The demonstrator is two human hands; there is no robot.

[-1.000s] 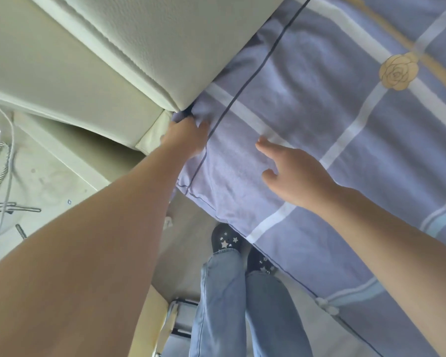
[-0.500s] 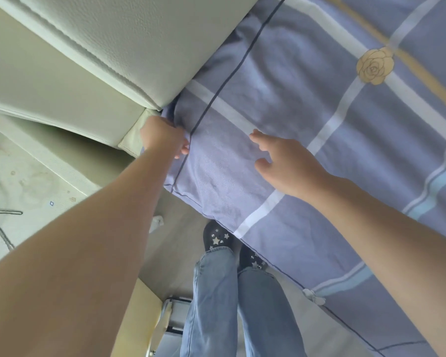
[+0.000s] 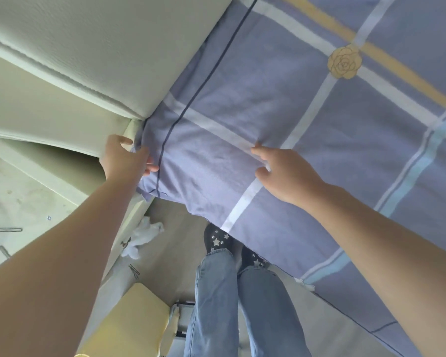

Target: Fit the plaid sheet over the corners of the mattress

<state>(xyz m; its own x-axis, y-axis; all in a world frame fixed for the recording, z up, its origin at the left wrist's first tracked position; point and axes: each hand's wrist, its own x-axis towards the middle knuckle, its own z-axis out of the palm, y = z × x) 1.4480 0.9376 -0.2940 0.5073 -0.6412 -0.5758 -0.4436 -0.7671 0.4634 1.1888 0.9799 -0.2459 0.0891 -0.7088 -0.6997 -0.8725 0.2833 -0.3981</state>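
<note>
Sheet in lilac plaid covers the top of the mattress, and its corner hangs over the mattress corner next to the cream padded headboard. The left hand has its grip closed on the fabric at that corner, thumb toward the headboard and fingers curled against the cloth, probably to pull the corner down over the mattress edge. The right hand lies open on top of the sheet a little way in from the corner, grasping nothing, seemingly pinning the cloth flat so it does not slide while the corner is pulled. Below, the sheet's loose edge drapes toward the floor, where the person's jeans and star-patterned shoes stand beside the bed.
</note>
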